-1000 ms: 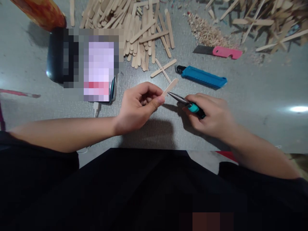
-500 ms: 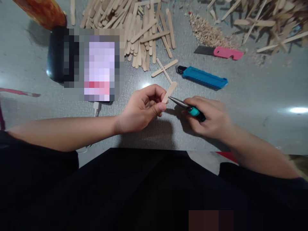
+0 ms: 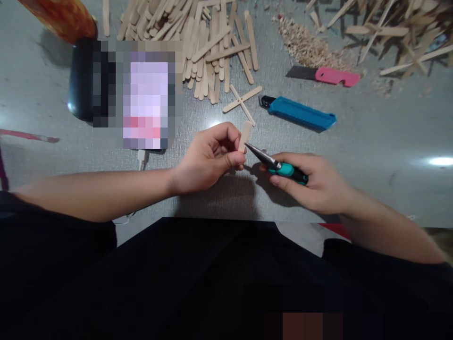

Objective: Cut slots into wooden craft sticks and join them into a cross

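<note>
Between thumb and fingers, my left hand (image 3: 214, 158) grips a pale wooden craft stick (image 3: 245, 134); its rounded end points up and away, and its lower part is hidden by the fingers. My right hand (image 3: 311, 182) is wrapped round the teal and black handles of needle-nose pliers (image 3: 271, 163). The pliers' grey tip meets the edge of the stick, though whether the jaws pinch it I cannot tell. Just beyond lie two crossed sticks (image 3: 241, 100) and a blue box cutter (image 3: 300, 113). A pink-handled folding knife (image 3: 336, 76) rests behind the cutter.
A large heap of craft sticks (image 3: 208, 47) lies at the back. Wood shavings (image 3: 307, 47) and a tangle of split sticks (image 3: 406, 30) spread over the back right. On the left are a blurred phone (image 3: 145, 101) on a cable, a dark rounded object (image 3: 83, 80) and a paintbrush (image 3: 30, 136).
The craft stick has turned more upright in my left hand. My right hand has rolled and shifted slightly towards me, showing more of the pliers' handles.
</note>
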`<state>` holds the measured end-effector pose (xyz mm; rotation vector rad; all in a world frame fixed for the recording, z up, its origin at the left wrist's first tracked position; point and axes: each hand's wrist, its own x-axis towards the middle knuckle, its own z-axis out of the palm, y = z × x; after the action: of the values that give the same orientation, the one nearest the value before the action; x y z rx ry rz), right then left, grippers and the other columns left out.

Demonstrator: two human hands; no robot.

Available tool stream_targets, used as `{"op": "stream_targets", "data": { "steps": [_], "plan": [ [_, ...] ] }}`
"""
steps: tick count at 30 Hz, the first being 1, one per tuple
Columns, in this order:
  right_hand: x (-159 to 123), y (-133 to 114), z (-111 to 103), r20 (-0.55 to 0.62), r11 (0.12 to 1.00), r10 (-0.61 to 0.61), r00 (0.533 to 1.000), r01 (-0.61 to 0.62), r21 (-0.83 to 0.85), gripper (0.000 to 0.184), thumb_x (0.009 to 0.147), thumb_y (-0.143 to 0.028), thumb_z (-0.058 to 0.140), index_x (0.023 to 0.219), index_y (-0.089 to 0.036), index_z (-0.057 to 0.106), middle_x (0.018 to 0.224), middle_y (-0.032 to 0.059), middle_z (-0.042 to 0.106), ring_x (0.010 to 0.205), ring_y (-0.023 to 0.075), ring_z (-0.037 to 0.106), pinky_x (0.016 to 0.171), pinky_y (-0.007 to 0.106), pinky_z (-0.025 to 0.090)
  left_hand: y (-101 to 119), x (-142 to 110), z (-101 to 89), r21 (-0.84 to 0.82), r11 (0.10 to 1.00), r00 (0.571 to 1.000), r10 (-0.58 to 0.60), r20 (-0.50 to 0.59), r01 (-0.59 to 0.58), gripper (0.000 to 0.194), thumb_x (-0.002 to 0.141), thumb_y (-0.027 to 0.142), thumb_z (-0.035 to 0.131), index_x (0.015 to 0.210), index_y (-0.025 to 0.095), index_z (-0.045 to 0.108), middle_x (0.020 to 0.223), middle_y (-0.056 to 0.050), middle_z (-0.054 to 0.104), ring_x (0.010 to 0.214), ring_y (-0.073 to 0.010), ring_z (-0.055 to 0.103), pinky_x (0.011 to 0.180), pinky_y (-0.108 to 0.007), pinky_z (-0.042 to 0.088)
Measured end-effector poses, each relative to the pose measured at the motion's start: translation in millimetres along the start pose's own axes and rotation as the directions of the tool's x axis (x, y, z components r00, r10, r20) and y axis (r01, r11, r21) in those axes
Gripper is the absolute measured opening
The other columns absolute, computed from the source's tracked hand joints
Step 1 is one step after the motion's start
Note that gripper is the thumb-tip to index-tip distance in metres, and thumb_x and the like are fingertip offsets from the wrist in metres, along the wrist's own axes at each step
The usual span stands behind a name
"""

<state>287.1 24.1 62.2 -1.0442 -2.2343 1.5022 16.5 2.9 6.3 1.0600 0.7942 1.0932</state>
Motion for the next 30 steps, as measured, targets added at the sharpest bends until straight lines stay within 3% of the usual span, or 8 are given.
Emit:
{"op": "stream_targets", "data": {
  "steps": [4, 6, 9, 12, 14, 17, 21, 30],
  "plan": [
    [4, -5, -3, 0.319, 0.758, 0.138, 0.938, -0.307, 0.575, 0.020, 0.111, -0.038, 0.079, 0.119, -0.020, 0.077, 0.080, -0.0005, 0.066, 0.059, 0.0131, 0.060, 0.048, 0.026, 0.047, 0, 3, -2.1, 0.031, 1.000, 1.000, 0.003, -0.031, -0.002, 0.065, 0.074, 0.074, 0.103, 0.083, 0.025, 0.061, 0.072, 0.002, 0.067, 0.057, -0.0128, 0.066, 0.047, -0.026, 0.050],
    [6, -5, -6, 0.415, 0.614, 0.096, 0.905, -0.382, 0.691, 0.026, 0.110, -0.043, 0.080, 0.120, -0.020, 0.075, 0.081, -0.0005, 0.063, 0.059, 0.0135, 0.059, 0.049, 0.027, 0.048, -1, 5, -3.5, 0.033, 0.999, 0.999, 0.002, -0.047, 0.000, 0.066, 0.074, 0.075, 0.104, 0.083, 0.025, 0.062, 0.072, 0.002, 0.066, 0.057, -0.0119, 0.065, 0.046, -0.026, 0.049],
    [7, -4, -12, 0.430, 0.584, 0.056, 0.901, -0.379, 0.718, 0.028, 0.111, -0.050, 0.077, 0.119, -0.023, 0.072, 0.076, -0.0019, 0.061, 0.054, 0.0145, 0.056, 0.044, 0.028, 0.046, -2, 4, -4.6, 0.011, 1.000, 0.998, 0.005, -0.062, -0.004, 0.062, 0.080, 0.073, 0.101, 0.084, 0.025, 0.062, 0.074, 0.002, 0.068, 0.055, -0.0104, 0.062, 0.045, -0.025, 0.050],
    [2, 0, -16, 0.218, 0.835, 0.057, 0.974, -0.166, 0.525, 0.023, 0.113, -0.047, 0.073, 0.121, -0.026, 0.074, 0.082, 0.0012, 0.071, 0.058, 0.0186, 0.067, 0.049, 0.032, 0.055, -2, 0, -3.9, 0.000, 1.000, 0.997, 0.002, -0.078, -0.002, 0.058, 0.086, 0.071, 0.097, 0.087, 0.025, 0.061, 0.078, -0.001, 0.075, 0.061, -0.0128, 0.071, 0.053, -0.027, 0.061],
    [-1, 5, -14, -0.090, 0.995, -0.048, 0.995, 0.055, 0.082, 0.019, 0.110, -0.037, 0.075, 0.127, -0.028, 0.077, 0.097, 0.0053, 0.081, 0.078, 0.0258, 0.080, 0.068, 0.041, 0.067, -3, -2, -2.9, -0.005, 1.000, 0.994, -0.014, -0.104, 0.014, 0.055, 0.089, 0.069, 0.096, 0.091, 0.025, 0.061, 0.078, -0.001, 0.077, 0.063, -0.0142, 0.075, 0.057, -0.027, 0.065],
    [-3, 12, -8, -0.279, 0.863, -0.287, 0.916, 0.120, -0.492, 0.039, 0.108, -0.026, 0.071, 0.147, -0.032, 0.072, 0.125, 0.0132, 0.083, 0.115, 0.0402, 0.082, 0.099, 0.060, 0.069, -3, -5, -1.2, -0.014, 1.000, 0.991, -0.024, -0.134, 0.023, 0.049, 0.093, 0.062, 0.095, 0.096, 0.025, 0.063, 0.076, 0.000, 0.078, 0.061, -0.0136, 0.076, 0.054, -0.025, 0.065],
    [0, 19, -3, -0.275, 0.796, -0.390, 0.879, 0.172, -0.581, 0.050, 0.107, -0.024, 0.068, 0.155, -0.032, 0.067, 0.127, 0.0159, 0.082, 0.113, 0.0432, 0.081, 0.094, 0.063, 0.069, -2, -7, 0.9, 0.007, 1.000, 0.987, -0.016, -0.158, 0.018, 0.045, 0.094, 0.056, 0.096, 0.097, 0.023, 0.066, 0.076, -0.001, 0.080, 0.060, -0.0122, 0.077, 0.053, -0.021, 0.064],
    [5, 26, 2, -0.206, 0.792, -0.363, 0.909, 0.184, -0.582, 0.047, 0.102, -0.022, 0.067, 0.149, -0.024, 0.071, 0.125, 0.0162, 0.083, 0.112, 0.0420, 0.082, 0.091, 0.059, 0.068, 0, -8, 2.8, -0.010, 1.000, 0.985, -0.022, -0.170, 0.020, 0.044, 0.093, 0.053, 0.098, 0.098, 0.020, 0.070, 0.080, -0.002, 0.081, 0.061, -0.0100, 0.077, 0.055, -0.018, 0.064]
  ]
}}
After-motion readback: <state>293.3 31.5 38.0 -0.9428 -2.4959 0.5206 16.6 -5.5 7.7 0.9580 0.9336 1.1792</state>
